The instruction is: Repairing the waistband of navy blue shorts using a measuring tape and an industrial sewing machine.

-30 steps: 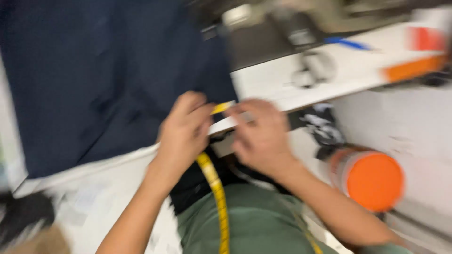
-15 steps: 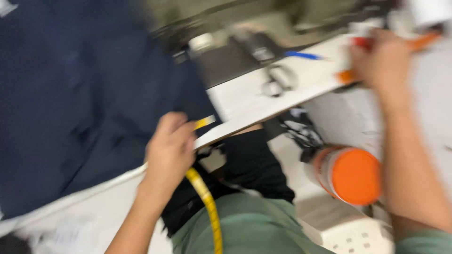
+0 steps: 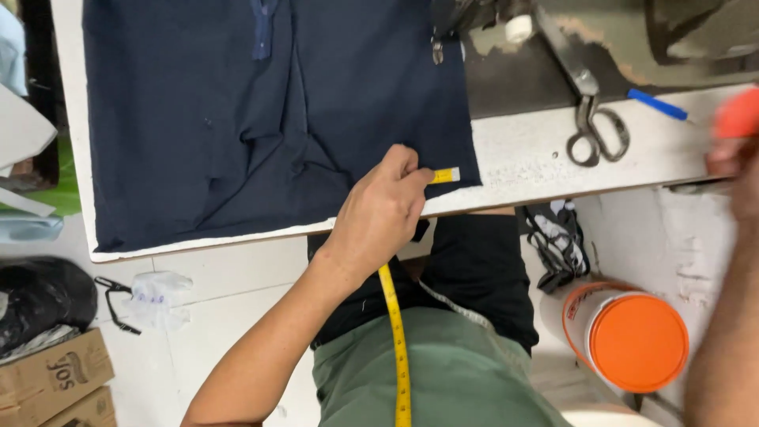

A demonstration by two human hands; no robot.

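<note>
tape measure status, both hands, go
Left hand pins yellow tape measure on navy garment. Right hand at table edge, grip blurred. Scissors lie apart.

Matt navy cloth (image 3: 237, 119), glossy metal scissors (image 3: 594, 130), flexible yellow tape (image 3: 398, 340).

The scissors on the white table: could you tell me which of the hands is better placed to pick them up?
Probably the right hand: it is at the table's right end, near the scissors. The left hand pins the yellow tape measure on the navy fabric.
</note>
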